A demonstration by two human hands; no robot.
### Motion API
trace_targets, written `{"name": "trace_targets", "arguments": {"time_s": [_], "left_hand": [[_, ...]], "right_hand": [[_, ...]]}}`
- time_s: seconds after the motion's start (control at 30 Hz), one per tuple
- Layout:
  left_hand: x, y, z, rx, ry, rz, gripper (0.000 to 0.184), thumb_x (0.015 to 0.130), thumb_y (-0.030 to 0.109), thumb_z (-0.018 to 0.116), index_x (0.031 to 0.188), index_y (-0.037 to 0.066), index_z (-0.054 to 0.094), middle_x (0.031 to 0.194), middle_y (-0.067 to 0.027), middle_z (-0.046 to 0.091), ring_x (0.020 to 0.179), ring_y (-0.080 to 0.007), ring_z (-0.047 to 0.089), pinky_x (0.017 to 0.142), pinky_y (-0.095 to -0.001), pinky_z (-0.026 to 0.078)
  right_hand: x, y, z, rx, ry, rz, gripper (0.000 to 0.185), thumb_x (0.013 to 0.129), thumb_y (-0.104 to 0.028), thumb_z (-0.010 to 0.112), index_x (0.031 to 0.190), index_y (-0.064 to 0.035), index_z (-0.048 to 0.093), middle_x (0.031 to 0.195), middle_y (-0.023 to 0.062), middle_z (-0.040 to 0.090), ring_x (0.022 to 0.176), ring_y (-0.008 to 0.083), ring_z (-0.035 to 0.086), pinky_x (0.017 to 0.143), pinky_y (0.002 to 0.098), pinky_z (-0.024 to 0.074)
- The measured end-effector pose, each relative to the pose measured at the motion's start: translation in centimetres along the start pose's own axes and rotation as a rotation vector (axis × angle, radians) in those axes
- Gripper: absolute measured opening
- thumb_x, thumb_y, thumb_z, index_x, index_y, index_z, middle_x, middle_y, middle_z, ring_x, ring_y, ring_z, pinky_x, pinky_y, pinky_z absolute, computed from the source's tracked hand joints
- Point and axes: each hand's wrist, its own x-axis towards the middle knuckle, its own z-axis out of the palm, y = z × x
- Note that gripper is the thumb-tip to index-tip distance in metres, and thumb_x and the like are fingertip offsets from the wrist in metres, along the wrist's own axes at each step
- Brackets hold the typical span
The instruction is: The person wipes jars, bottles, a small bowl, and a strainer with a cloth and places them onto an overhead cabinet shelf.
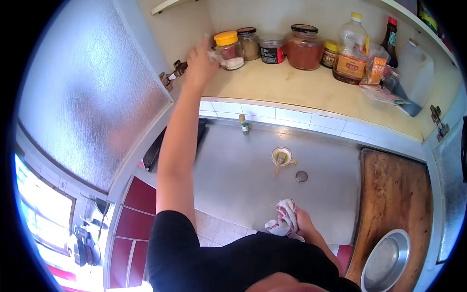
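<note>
My left hand (200, 65) reaches up into the cupboard at the left end of the shelf, fingers stretched out and apart. It is beside a jar with a yellow lid (228, 51), with white contents low in it. Something clear and whitish, perhaps plastic, shows by the fingers; I cannot tell if they touch it. My right hand (305, 223) is low over the counter's front edge, closed around a crumpled white and red cloth (284, 219).
On the shelf (272, 85) stand a big jar of red-brown contents (305, 47), a yellow-capped oil bottle (351, 53) and several other containers. The steel counter (233, 170) holds a small cup (281, 156) and a green bottle (243, 124). A metal basin (386, 263) rests on the wooden board (394, 194). A frosted door (92, 97) stands open leftward.
</note>
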Motion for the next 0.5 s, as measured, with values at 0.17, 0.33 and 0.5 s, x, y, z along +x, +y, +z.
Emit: {"name": "trace_targets", "arguments": {"time_s": [0.17, 0.33, 0.5], "left_hand": [[0.1, -1.8, 3.9, 0.007, -0.009, -0.094, 0.066, 0.073, 0.019, 0.070, 0.130, 0.007, 0.039, 0.117, -0.0280, 0.050, 0.106, -0.0439, 0.053, 0.088, -0.0451, 0.046], [7.3, -8.8, 10.0, -0.040, -0.196, -0.055, 0.050, 0.076, 0.016, 0.065, 0.120, 0.001, 0.047, 0.089, -0.0209, 0.063, 0.083, -0.0381, 0.063, 0.070, -0.0441, 0.050], [4.2, -2.0, 2.7, -0.249, -0.378, -0.185, 0.039, 0.078, 0.014, 0.063, 0.112, -0.001, 0.053, 0.077, -0.0158, 0.064, 0.067, -0.0232, 0.064, 0.053, -0.0354, 0.049]], "right_hand": [[0.4, 1.1, -2.1, 0.069, 0.030, -0.025, 0.039, 0.098, -0.026, 0.032, 0.104, 0.0017, 0.059, 0.083, 0.0142, 0.063, 0.073, 0.0234, 0.062, 0.070, 0.0364, 0.0524], [-0.1, 0.2, -1.4, 0.073, 0.083, -0.006, 0.038, 0.097, -0.025, 0.032, 0.103, 0.0018, 0.059, 0.080, 0.0143, 0.063, 0.070, 0.0229, 0.062, 0.068, 0.0360, 0.0525], [-0.3, 0.5, -1.4, 0.052, 0.062, -0.025, 0.037, 0.098, -0.023, 0.033, 0.103, 0.0020, 0.059, 0.079, 0.0128, 0.063, 0.068, 0.0215, 0.061, 0.066, 0.0330, 0.0512]]}}
